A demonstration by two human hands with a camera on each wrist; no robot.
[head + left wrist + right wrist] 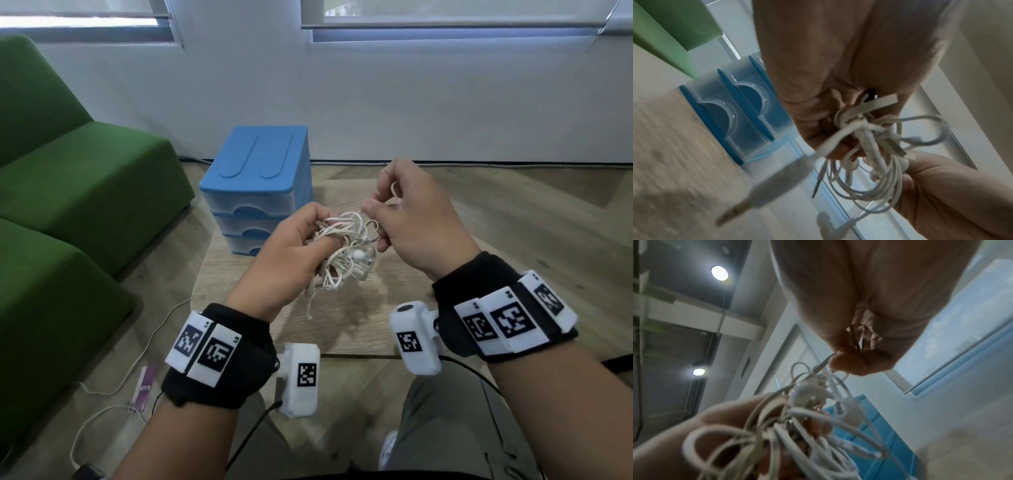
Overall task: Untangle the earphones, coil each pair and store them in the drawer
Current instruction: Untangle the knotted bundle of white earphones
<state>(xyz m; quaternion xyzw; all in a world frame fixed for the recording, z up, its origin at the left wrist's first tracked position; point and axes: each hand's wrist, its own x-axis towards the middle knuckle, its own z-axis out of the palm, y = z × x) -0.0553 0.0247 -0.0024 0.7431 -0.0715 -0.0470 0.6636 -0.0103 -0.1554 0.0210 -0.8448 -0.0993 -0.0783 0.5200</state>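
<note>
A tangled bundle of white earphones hangs in the air between both hands, above a low wooden table. My left hand grips the bundle, thumb pressed over the cords; the same tangle shows in the left wrist view with a jack plug dangling. My right hand pinches a loop of cord pulled up out of the tangle. The blue drawer unit stands on the table behind the hands, its three translucent drawers closed.
A green sofa fills the left side. White cables and a purple packet lie on the wooden floor at lower left. A white wall with windows runs behind the table. My knee is below the right wrist.
</note>
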